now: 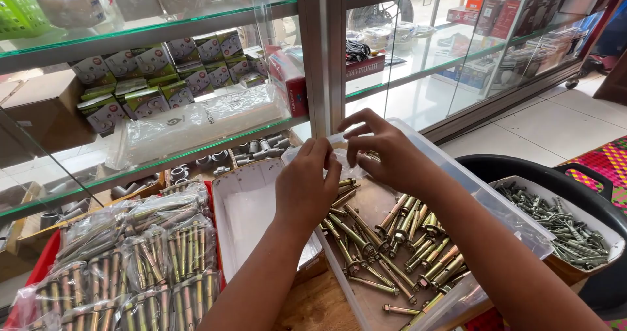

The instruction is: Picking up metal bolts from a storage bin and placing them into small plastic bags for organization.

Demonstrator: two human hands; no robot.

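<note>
I take the clear tub [457, 174] as my landmark. Loose anchor bolts [392, 239] lie in it, and my left hand [305, 190] and right hand [385, 151] meet above its far end, pinching a small plastic bag [339, 164] between them. Left of the tub sits an open box [245, 213], and left of that a tray [39, 266] holds bagged bolts [150, 259] (packed side by side). Right of the tub, a box of screws [562, 223] rests in a basin [522, 168]. Behind the tub stands a glass cabinet [323, 50], its shelves carrying small cartons [157, 76] above pipe fittings [215, 158].
</note>
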